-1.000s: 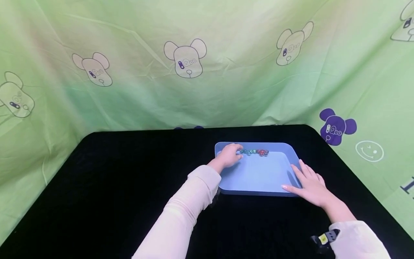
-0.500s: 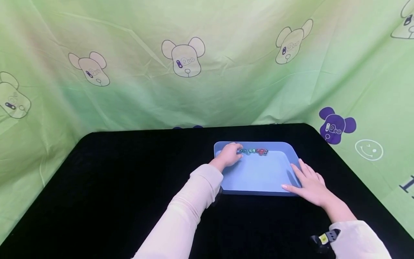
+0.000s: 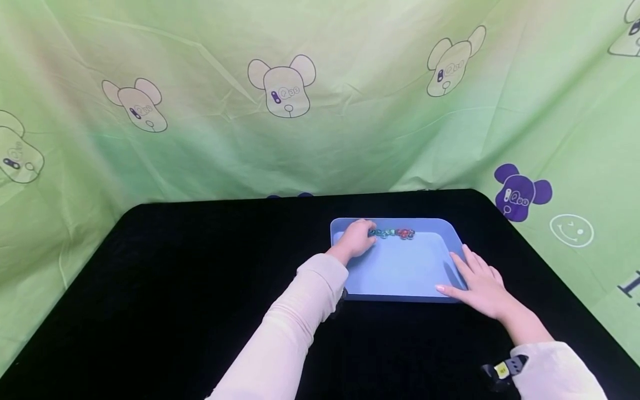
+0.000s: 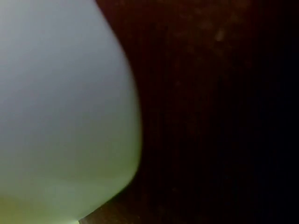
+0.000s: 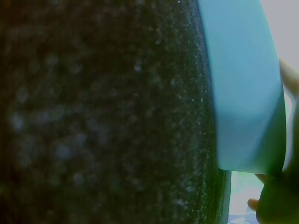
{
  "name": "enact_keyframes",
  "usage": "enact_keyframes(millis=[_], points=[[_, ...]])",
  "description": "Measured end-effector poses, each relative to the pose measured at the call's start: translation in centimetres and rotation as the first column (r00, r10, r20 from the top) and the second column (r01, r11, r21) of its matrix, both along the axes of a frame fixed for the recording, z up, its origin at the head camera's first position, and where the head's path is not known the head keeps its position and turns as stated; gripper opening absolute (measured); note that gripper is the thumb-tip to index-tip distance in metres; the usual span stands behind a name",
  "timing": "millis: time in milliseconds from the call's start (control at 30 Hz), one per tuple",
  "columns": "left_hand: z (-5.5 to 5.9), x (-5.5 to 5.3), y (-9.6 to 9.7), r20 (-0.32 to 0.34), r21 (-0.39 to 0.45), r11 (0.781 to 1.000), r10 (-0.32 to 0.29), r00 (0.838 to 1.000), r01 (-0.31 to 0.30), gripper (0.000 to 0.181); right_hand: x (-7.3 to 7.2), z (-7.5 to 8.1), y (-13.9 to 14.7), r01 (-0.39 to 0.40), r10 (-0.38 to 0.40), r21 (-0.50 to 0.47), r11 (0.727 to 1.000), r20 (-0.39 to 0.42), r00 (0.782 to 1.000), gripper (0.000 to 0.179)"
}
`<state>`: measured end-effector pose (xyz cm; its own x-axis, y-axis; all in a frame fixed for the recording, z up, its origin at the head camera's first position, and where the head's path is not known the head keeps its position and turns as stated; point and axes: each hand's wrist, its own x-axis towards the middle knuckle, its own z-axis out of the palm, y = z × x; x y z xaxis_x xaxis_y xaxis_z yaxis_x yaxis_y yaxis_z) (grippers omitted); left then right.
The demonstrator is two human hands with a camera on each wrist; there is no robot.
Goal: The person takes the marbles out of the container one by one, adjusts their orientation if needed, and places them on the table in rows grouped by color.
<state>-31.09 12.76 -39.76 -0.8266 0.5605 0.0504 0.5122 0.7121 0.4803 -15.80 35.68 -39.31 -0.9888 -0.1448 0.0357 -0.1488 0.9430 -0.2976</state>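
Left hand (image 3: 354, 240) first: fingers bent, index and thumb at the left end of the bead row. Can't tell whether I'm pinching the end bead or only touching it; my fingertips cover that spot (left wrist view is no help, just sleeve and dark blur). Right hand (image 3: 482, 289) is loose, grasping nothing, fingers spread over the right side of the tray (image 3: 400, 269), thumb pointing in at the near corner.

Beads all sit inside the tray, one row by the far wall: green beads (image 3: 385, 233) next to my left fingers, red beads (image 3: 405, 234) at the right end.

Risks as I see them. Beads look round and glassy, so a sideways nudge at my end could run down the row and scatter it. Pinching off-centre could shoot one across the tray floor. Right hand pressing too hard on that side could tip or slide the tray and set everything rolling. Left sleeve (image 3: 295, 311) crosses the near left corner, so a low pull back could snag the rim.

Further out: black table (image 3: 200, 278) underneath, green backdrop (image 3: 210, 161) behind it.
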Motion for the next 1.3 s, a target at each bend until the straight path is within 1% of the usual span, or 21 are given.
enact_keyframes(millis=[233,433,700,833,967,1133,1300], points=[[-0.22,0.09,0.24,-0.022,-0.019,1.000,0.019,1.000,-0.020,0.034,0.04,-0.02,0.09,-0.005,0.005,-0.001,1.000,-0.004,1.000,0.083],[-0.09,0.23,0.53,-0.042,-0.051,0.999,0.016,0.999,-0.018,0.034,0.30,0.15,0.12,-0.004,0.004,-0.009,1.000,-0.004,1.000,0.084],[-0.06,0.35,0.69,-0.077,-0.070,0.996,0.041,0.996,-0.046,0.032,0.26,0.12,0.31,-0.010,0.010,-0.003,1.000,-0.001,1.000,0.084],[-0.10,0.38,0.62,-0.123,-0.086,0.994,0.051,0.991,-0.062,0.029,0.17,0.10,0.28,-0.011,0.011,-0.007,1.000,0.000,1.000,0.084],[-0.08,0.41,0.58,-0.164,-0.111,0.992,0.047,0.985,-0.066,0.027,0.14,0.14,0.23,-0.009,0.009,-0.005,1.000,-0.004,1.000,0.084],[-0.26,0.36,0.65,-0.167,-0.128,0.989,0.047,0.985,-0.069,0.027,0.16,0.16,0.19,-0.006,0.006,-0.005,1.000,-0.006,1.000,0.084],[-0.48,0.25,0.66,-0.175,-0.135,0.987,0.064,0.982,-0.089,0.026,0.15,0.12,0.18,-0.006,0.006,-0.007,1.000,0.002,1.000,0.085]])
